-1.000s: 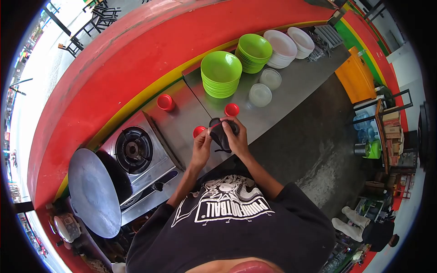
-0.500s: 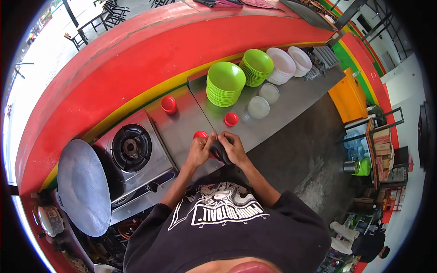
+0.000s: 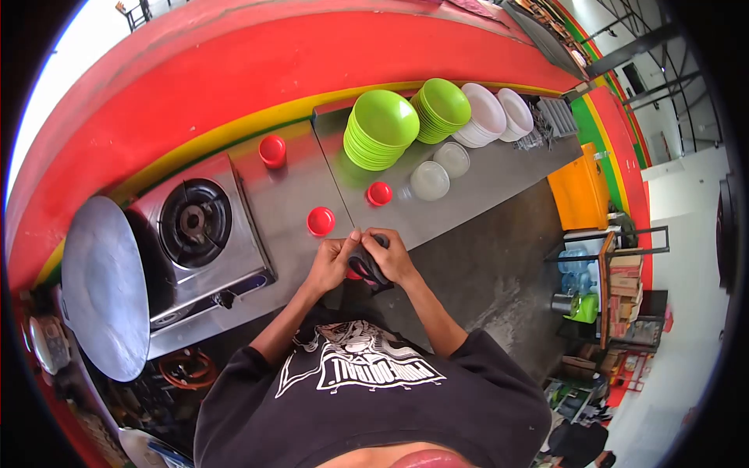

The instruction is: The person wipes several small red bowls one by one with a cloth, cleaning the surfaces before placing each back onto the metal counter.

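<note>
Close together over the counter's front edge are my two hands. My left hand is closed, its thumb and fingers pinched near the other hand; what it grips is too small to make out. A dark looped object, perhaps scissors, hangs from my right hand, whose fingers are wrapped round it. One red bowl sits just beyond my left hand, another red bowl beyond my right. Part of a red item shows beneath the hands. A red stack of bowls stands further back.
On the steel counter stand green bowls, white bowls and clear bowls. A stove and a large wok are at the left. Another person is at the lower right.
The view has shifted, so the counter items appear further left. The red bowl by my left hand now shows fully. Both hands remain together, and the dark object remains in my right hand.
</note>
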Demonstrator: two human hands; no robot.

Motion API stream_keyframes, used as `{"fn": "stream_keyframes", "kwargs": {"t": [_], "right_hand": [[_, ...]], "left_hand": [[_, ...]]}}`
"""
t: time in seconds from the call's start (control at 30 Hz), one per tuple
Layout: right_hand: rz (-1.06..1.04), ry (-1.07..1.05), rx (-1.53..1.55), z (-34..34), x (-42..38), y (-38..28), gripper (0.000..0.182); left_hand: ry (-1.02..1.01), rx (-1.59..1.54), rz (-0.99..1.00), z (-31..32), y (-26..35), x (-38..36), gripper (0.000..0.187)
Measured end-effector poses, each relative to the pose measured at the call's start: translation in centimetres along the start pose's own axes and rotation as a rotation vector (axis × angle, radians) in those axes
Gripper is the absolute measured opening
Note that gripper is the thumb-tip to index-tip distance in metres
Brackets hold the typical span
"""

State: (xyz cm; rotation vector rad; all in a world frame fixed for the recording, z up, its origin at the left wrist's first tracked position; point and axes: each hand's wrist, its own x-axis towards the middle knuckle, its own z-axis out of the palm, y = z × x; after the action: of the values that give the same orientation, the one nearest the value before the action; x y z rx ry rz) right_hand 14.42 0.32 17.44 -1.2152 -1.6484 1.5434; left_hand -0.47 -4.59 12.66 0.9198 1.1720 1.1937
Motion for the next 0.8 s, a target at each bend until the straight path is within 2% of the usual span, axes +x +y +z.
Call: {"fn": "stream_keyframes", "kwargs": {"t": [0.07, 0.1, 0.17, 0.2, 0.27, 0.37, 0.47, 0.5, 0.6, 0.63, 0.73, 0.8], "right_hand": [[0.064, 0.099, 0.174, 0.4, -0.5, -1.2, 0.028], [0.077, 0.218, 0.349, 0.8, -0.4, -0.3, 0.028], [0.059, 0.257, 0.414, 1.6, -0.4, 0.6, 0.026], [0.049, 0.279, 0.448, 1.9, -0.6, 0.8, 0.025], [0.111, 0.129, 0.398, 1.8, -1.0, 0.5, 0.025], [0.182, -0.083, 0.237, 0.3, -1.0, 0.7, 0.024], [0.246, -0.160, 0.275, -0.9, -0.9, 1.1, 0.023], [0.217, -0.139, 0.251, -1.5, -0.8, 1.2, 0.023], [0.108, 0.161, 0.423, -1.0, -1.5, 0.0, 0.025], [0.094, 0.251, 0.438, -0.4, -1.8, -0.4, 0.027], [0.191, 0.172, 0.447, -0.4, -3.2, -0.2, 0.027], [0.210, 0.039, 0.267, -1.5, -3.7, 1.0, 0.028]], "left_hand": [[0.083, -0.101, 0.008, 1.0, 0.3, -0.7, 0.056], [0.158, -0.062, 0.116, 1.5, 0.7, -0.9, 0.055], [0.302, 0.024, 0.337, 2.3, 1.3, -1.1, 0.052], [0.306, -0.007, 0.299, 2.3, 0.9, -1.4, 0.052], [0.298, -0.064, 0.231, 2.1, 0.1, -2.1, 0.052], [-0.097, 0.188, 0.026, -0.3, 0.9, -1.4, 0.053], [-0.209, 0.262, 0.047, -0.4, 0.3, -1.0, 0.053], [-0.147, 0.174, 0.019, 0.4, 0.8, -1.2, 0.055], [0.107, -0.079, 0.046, 2.9, 2.0, -1.4, 0.056], [0.222, -0.038, 0.153, 3.7, 0.6, -1.2, 0.057], [0.056, -0.018, 0.137, 3.1, 0.3, -1.6, 0.058], [-0.110, 0.001, 0.022, 2.5, -2.3, -1.2, 0.058]]}}
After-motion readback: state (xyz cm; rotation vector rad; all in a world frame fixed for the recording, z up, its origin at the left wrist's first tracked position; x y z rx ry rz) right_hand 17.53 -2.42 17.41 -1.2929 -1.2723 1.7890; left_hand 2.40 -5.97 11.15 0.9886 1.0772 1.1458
